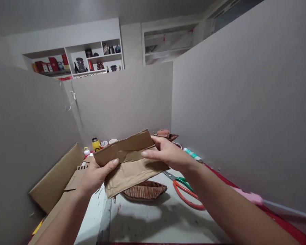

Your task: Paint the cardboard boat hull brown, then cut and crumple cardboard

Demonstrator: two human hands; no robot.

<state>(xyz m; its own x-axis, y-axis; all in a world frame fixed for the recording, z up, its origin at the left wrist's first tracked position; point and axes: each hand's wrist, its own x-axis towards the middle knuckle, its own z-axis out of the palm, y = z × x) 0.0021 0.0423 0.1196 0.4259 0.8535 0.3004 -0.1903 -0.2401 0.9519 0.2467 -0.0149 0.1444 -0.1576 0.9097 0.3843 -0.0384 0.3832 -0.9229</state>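
Observation:
A creased piece of brown cardboard (132, 166) is held up above the table between both hands, bent along a fold across its middle. My left hand (98, 172) grips its left edge, thumb on the near face and fingers behind. At the upper right edge, my right hand (167, 153) holds it the same way. Below the cardboard, partly hidden by it, lies a brown boat-shaped piece with a ribbed surface (146, 191). Scissors with one orange and one green handle (187, 194) rest on the table beside my right forearm, their blades partly covered.
Larger cardboard sheets (58, 178) lean and lie at the left. Behind stand a yellow bottle (96, 144), cups (104, 144) and another brown model (164, 133). A metal ruler (105, 217) lies on the white tabletop (153, 224). Grey partitions (132, 98) enclose the table.

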